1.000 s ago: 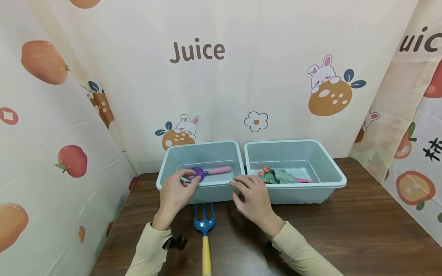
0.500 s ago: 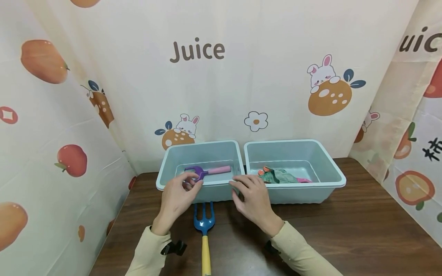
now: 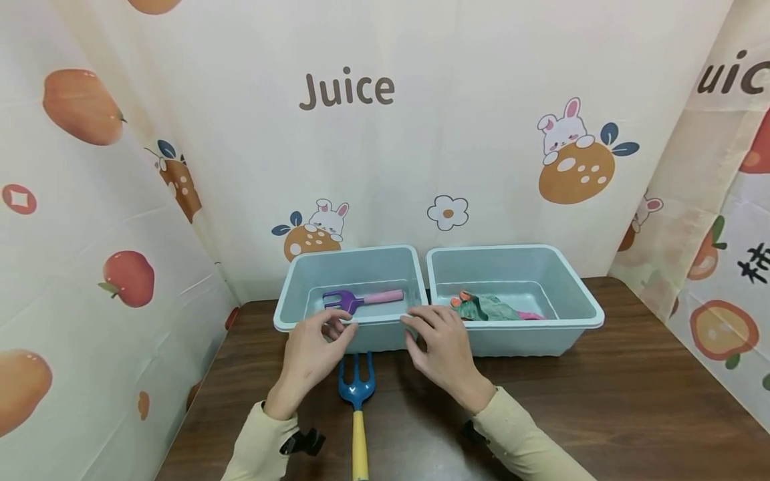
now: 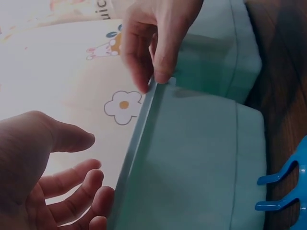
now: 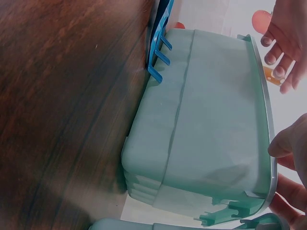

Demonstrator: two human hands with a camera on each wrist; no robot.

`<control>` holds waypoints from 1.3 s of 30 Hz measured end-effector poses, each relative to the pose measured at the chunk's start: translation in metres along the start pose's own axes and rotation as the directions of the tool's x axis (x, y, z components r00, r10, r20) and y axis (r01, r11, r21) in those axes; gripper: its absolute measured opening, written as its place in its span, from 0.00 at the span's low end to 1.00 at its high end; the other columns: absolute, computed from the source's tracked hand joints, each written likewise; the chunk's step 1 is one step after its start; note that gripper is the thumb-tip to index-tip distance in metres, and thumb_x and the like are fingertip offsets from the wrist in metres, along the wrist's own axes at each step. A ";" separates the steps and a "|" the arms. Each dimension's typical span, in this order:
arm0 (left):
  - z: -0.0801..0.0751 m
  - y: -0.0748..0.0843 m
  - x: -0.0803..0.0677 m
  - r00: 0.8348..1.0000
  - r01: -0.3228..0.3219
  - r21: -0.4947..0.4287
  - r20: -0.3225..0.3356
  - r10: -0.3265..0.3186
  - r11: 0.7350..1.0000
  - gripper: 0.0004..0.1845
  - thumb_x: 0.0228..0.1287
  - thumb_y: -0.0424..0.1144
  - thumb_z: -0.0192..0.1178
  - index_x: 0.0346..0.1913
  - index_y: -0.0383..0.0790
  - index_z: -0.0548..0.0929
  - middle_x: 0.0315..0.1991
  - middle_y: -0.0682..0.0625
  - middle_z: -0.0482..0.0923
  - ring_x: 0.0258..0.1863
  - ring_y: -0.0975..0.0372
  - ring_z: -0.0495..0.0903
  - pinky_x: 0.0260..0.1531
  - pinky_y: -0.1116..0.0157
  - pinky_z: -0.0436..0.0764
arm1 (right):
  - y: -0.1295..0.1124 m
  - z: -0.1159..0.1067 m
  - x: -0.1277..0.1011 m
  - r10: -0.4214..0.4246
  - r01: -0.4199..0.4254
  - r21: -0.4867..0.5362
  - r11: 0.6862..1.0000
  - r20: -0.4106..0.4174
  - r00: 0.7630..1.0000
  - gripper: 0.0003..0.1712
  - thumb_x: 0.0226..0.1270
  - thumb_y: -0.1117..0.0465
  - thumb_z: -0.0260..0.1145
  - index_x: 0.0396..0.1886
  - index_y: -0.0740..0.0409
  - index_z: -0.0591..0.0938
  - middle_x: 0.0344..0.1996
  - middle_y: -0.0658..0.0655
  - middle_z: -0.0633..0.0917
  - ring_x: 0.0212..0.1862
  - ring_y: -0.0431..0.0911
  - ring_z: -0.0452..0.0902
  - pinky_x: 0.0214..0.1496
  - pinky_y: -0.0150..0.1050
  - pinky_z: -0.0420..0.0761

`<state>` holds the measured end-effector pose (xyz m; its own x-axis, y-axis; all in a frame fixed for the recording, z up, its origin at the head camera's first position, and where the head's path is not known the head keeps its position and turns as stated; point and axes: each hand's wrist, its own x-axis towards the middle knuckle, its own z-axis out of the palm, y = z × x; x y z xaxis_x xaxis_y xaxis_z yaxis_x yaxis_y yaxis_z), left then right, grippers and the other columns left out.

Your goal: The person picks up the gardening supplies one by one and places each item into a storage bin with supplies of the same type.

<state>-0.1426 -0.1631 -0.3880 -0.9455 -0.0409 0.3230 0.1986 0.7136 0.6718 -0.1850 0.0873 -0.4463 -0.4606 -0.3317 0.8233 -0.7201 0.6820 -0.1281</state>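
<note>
In the head view, a purple hand fork with a pink handle (image 3: 383,296) lies inside the left pale blue-green bin (image 3: 379,339). My left hand (image 3: 313,351) hovers at that bin's front rim, fingers loosely bent and holding nothing; the left wrist view shows a gap between its thumb (image 4: 76,137) and fingers. My right hand (image 3: 445,351) pinches the same bin's rim near its front right corner. The right wrist view has the right thumb (image 5: 283,141) outside the rim and fingers beyond it. A blue garden fork with a yellow handle (image 3: 359,441) lies on the table before the bin.
A matching right bin (image 3: 523,339) stands beside the left one and holds a crumpled green cloth item (image 3: 490,308) with orange and pink parts. Both sit on a dark wooden table (image 3: 631,401) against a fruit-printed curtain (image 3: 373,153).
My left hand has drawn back from over the purple fork's tines to the front rim, uncovering the tines. My right hand stays at the bin's corner, and the tools lie where they were.
</note>
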 end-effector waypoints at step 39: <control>0.037 -0.013 -0.030 0.972 -0.057 0.044 0.232 0.045 0.997 0.09 0.70 0.49 0.71 0.45 0.50 0.91 0.28 0.64 0.81 0.26 0.74 0.75 0.28 0.70 0.74 | 0.003 0.001 0.000 -0.012 0.012 -0.012 1.000 0.004 1.000 0.13 0.61 0.62 0.78 0.47 0.52 0.92 0.48 0.53 0.91 0.50 0.53 0.83 0.56 0.54 0.82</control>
<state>-0.1267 -0.1455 -0.4308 -0.9696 0.1546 0.1898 0.2406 0.7446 0.6226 -0.1871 0.0889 -0.4473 -0.4543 -0.3425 0.8224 -0.7190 0.6861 -0.1114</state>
